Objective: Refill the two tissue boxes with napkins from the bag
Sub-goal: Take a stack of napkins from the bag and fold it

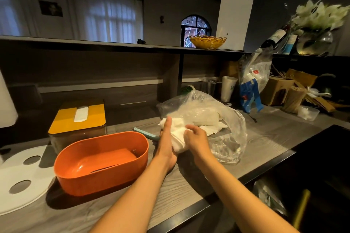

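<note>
A wad of white napkins (pixel 178 138) sits squeezed between both hands at the mouth of the clear plastic bag (pixel 223 119), just right of the orange box. The left hand (pixel 166 143) lies flat against the wad's left side, fingers straight and pointing away toward the bag. The right hand (pixel 197 139) curls its fingers over the wad from the right and grips it. More napkins lie inside the bag behind them.

Two tissue boxes stand on the counter (pixel 265 138): the open orange box (pixel 102 162), with no napkins showing in it, near the front, and a yellow-lidded box (pixel 77 119) just behind it, one white sheet poking from its slot. A white disc (pixel 22 179) with holes lies at the far left.

The counter's front edge runs diagonally below the forearms; bare wood shows right of the bag.
</note>
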### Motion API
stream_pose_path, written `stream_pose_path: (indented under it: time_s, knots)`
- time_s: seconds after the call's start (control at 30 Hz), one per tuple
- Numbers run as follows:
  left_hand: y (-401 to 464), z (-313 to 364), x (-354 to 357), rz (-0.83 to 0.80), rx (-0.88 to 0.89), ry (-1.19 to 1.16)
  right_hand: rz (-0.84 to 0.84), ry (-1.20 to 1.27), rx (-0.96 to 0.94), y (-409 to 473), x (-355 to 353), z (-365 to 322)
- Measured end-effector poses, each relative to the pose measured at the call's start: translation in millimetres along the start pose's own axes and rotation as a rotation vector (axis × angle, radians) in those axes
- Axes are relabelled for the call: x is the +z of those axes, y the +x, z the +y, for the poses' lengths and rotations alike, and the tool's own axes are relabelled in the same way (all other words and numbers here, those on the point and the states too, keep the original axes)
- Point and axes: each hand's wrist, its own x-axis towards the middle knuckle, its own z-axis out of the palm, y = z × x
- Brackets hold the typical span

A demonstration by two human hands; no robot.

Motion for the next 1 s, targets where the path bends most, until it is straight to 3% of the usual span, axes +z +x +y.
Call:
stream_pose_path:
  time_s: [0.13,0.3,0.43,0.53,0.77,1.0]
  knots:
    - [-3,-5,1,0.122,0.068,0.183,-0.006,-0.055,-0.079,-15,-2,0]
    - [-23,-2,10,0.088,0.105,0.145,0.133,-0.078,-0.268,-42,-20,-3]
    - [-51,2,22,0.016,0.147,0.139,-0.107,0.218,-0.062,-69,-28,-13]
    - [-74,3,25,0.0,0.164,0.109,-0.173,0.341,-0.065,-86,-39,-17]
    - [-140,22,-15,0.009,0.308,0.19,-0.391,0.344,-0.07,-117,-48,-22]
    - [-193,55,-86,0.019,0.448,0.513,-0.467,0.27,-0.059,-154,-19,-15]
